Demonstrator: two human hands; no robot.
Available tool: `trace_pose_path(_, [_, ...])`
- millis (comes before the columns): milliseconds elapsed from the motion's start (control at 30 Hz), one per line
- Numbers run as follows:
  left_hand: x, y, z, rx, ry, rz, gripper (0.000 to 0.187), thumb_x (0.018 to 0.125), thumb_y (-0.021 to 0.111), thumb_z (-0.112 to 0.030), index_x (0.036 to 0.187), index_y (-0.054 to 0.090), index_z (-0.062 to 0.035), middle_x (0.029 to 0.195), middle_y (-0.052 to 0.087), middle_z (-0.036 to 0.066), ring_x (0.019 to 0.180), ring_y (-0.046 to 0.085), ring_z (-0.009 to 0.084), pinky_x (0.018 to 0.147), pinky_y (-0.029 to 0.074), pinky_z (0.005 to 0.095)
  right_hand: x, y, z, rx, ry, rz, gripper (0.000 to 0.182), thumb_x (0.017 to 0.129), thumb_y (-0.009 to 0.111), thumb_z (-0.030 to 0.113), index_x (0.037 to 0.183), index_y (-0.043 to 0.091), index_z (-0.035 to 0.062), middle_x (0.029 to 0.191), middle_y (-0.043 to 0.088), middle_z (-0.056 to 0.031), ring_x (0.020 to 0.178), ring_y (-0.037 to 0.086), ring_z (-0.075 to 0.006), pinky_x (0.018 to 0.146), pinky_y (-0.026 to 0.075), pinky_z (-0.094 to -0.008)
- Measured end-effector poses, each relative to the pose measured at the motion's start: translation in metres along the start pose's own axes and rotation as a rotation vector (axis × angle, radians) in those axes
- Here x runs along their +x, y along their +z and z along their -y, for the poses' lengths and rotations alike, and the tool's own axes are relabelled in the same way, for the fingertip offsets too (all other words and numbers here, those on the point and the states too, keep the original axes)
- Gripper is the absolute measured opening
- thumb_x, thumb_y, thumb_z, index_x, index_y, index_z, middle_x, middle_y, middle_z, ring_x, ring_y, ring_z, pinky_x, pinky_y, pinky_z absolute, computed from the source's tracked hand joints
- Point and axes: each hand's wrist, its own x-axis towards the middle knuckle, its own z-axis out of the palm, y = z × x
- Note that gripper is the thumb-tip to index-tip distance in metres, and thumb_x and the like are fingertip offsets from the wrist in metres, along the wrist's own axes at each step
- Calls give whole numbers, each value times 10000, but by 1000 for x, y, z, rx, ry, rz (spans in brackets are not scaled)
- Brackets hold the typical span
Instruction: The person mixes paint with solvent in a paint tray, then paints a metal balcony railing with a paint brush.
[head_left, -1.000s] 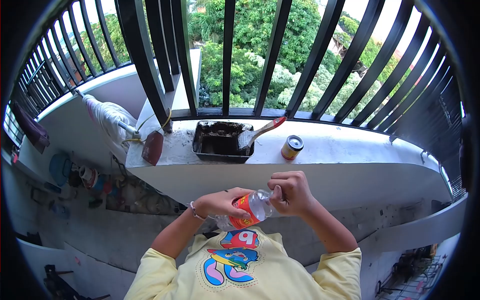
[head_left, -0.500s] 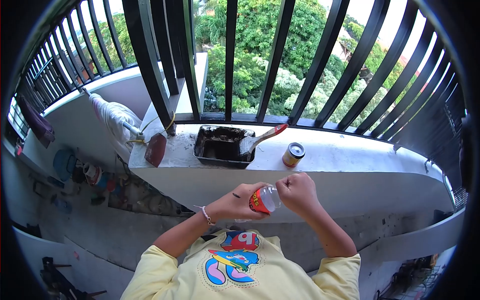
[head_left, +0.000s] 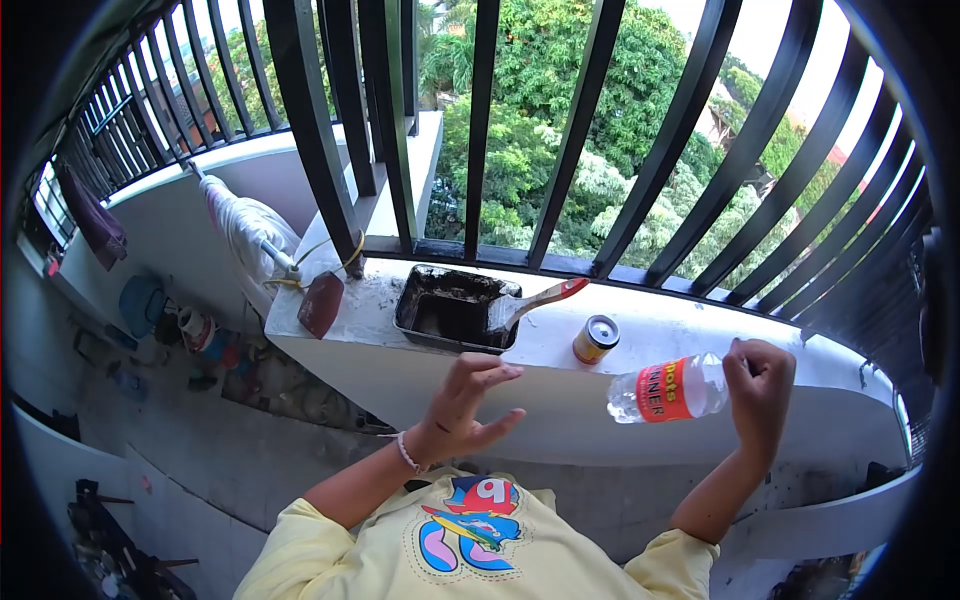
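Observation:
A clear plastic bottle (head_left: 665, 391) with a red and yellow label, part of which reads "NNER", hangs tilted nearly sideways from my right hand (head_left: 759, 385). That hand is closed round the neck end, so the cap is hidden. My left hand (head_left: 467, 408) is empty, thumb and fingers apart, just in front of the ledge. Beyond it on the ledge sits a black tray (head_left: 404, 312) smeared with dark residue. A paintbrush (head_left: 540, 300) with a red-tipped handle rests across the tray's right side. Right of the tray stands a small can (head_left: 596, 340).
Black railing bars (head_left: 482, 130) rise behind the white ledge (head_left: 555, 345). A dark red scraper-like blade (head_left: 321, 305) lies at the ledge's left end, beside a mop (head_left: 250, 225) with white strands. Buckets and other clutter (head_left: 195, 328) stand on the floor at left.
My left hand has let go of the bottle and opened. My right hand has carried the bottle off to the right, and the view has shifted slightly.

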Motion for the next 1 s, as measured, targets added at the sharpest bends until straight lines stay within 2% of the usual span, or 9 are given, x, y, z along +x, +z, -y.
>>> trace_pose_path(33, [-11,-8,11,97,-24,-73,566,824,818,-201,1308,551,-76,1219,513,144,1121,559,304,981,491,393,4,-7,-7,1,0,-74,262,861,650,95,677,598,-84,536,434,-98,503,342,-153,506,277,-355])
trace_pose_path(100, [-29,-25,35,250,-113,-219,598,784,841,-200,1284,541,-65,1223,486,146,1148,518,305,997,457,395,18,-15,-27,-225,-48,-161,277,887,632,96,675,586,-76,555,459,-119,510,397,-171,516,294,-357])
trace_pose_path(133, [-36,-32,46,305,-178,-290,642,763,854,-202,1293,520,-61,1232,470,145,1169,494,304,1012,437,399,24,-11,-37,-378,-101,-209,256,916,624,112,720,615,-54,617,536,-142,522,509,-251,537,375,-388])
trace_pose_path(233, [-42,-55,81,257,-205,-374,858,730,894,-241,1398,388,-57,1296,425,147,1206,455,301,1053,399,426,40,15,-72,-495,-271,-217,225,922,645,138,768,634,-25,724,608,-148,607,603,-339,585,455,-432])
trace_pose_path(333, [-50,-71,104,397,-351,-99,1080,695,933,-290,1480,229,-57,1410,367,171,1296,417,318,1092,380,454,52,36,-91,-596,-229,-58,303,934,694,242,769,586,12,778,595,-127,683,630,-358,613,484,-449])
trace_pose_path(433, [-44,-71,115,327,-439,12,1215,665,960,-323,1521,144,-42,1466,356,192,1372,398,334,1117,363,469,63,55,-112,-570,-238,-3,359,939,707,330,807,589,18,802,599,-126,699,637,-359,621,487,-450])
trace_pose_path(600, [-21,-72,122,148,-489,82,1250,651,971,-284,1556,148,-26,1516,359,195,1443,373,334,1180,330,443,72,73,-119,-417,-138,48,428,975,656,434,928,589,13,869,617,-139,766,661,-371,653,496,-453])
trace_pose_path(833, [-8,-70,127,-103,-512,132,1191,661,968,-221,1583,236,-43,1508,472,153,1407,460,262,1186,352,372,64,85,-116,-306,-145,8,374,999,632,381,964,592,10,921,616,-167,809,659,-379,701,501,-453])
trace_pose_path(1000, [-9,-75,133,-112,-487,140,1166,662,971,-229,1566,271,0,1485,500,160,1390,478,262,1178,361,374,53,86,-107,-288,-26,-50,385,937,681,380,1038,573,24,991,584,-144,909,647,-349,771,498,-452])
